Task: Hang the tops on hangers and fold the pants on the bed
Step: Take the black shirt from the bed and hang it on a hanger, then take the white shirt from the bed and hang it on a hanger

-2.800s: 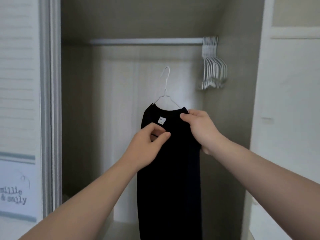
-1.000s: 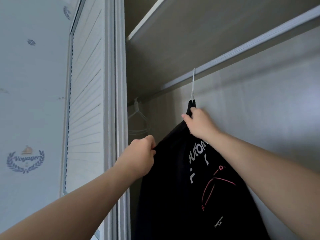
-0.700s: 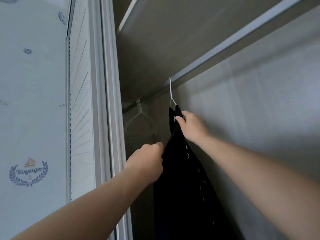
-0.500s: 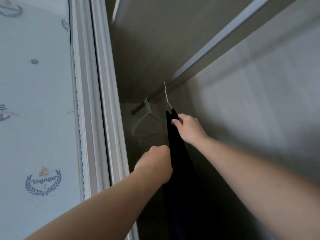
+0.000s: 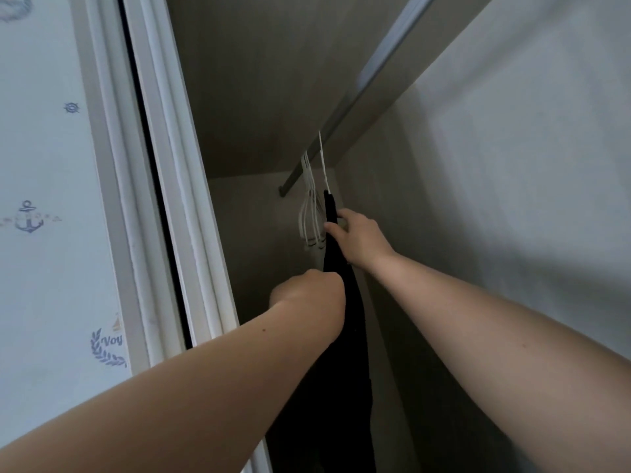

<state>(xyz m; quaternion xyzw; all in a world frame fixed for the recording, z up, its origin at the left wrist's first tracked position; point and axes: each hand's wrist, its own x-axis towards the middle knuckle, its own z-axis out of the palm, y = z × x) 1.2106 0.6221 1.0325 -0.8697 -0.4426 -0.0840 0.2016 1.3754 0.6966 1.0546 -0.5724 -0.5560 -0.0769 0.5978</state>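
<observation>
Single head view, tilted up into a wardrobe [image 5: 512,165]
It looks along the hanging rail [image 5: 372,68]; door frame [image 5: 186,199] close at left; left hand [image 5: 307,295] and right hand [image 5: 358,237] near the lens

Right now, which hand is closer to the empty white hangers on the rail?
Right. The right hand grips the black top just beside the empty hangers; the left hand holds the top lower down, below them.

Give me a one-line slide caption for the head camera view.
The left hand and right hand grip a black top on a white hanger at the closet rail, beside empty white hangers.
</observation>
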